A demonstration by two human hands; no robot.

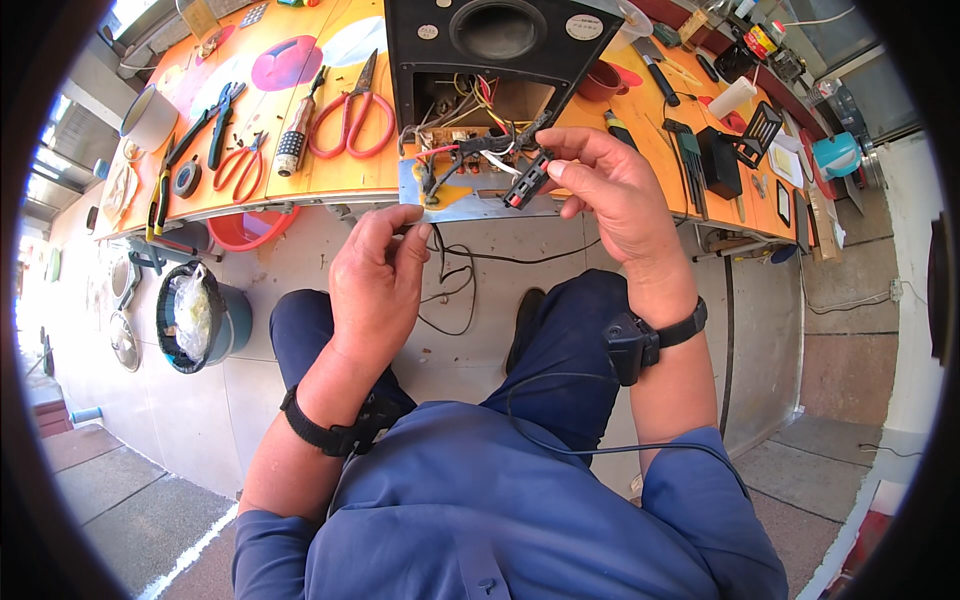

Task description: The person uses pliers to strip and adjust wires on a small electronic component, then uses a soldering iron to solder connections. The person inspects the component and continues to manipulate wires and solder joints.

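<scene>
A black speaker box stands on the bench with its lower back opening uncovered. Coloured wires and a circuit board show inside and in front of it, with a metal plate beneath. Between its thumb and fingers, my right hand holds a slotted black plastic part with a red spot at its end. My left hand is closed in a pinch at the plate's left edge, beside a black cable that hangs to the floor. What its fingertips hold, if anything, is too small to tell.
Red-handled scissors, a screwdriver, pliers and black tape lie left on the bench. Small files and a black box are at right. A lined bucket and a red basin stand below.
</scene>
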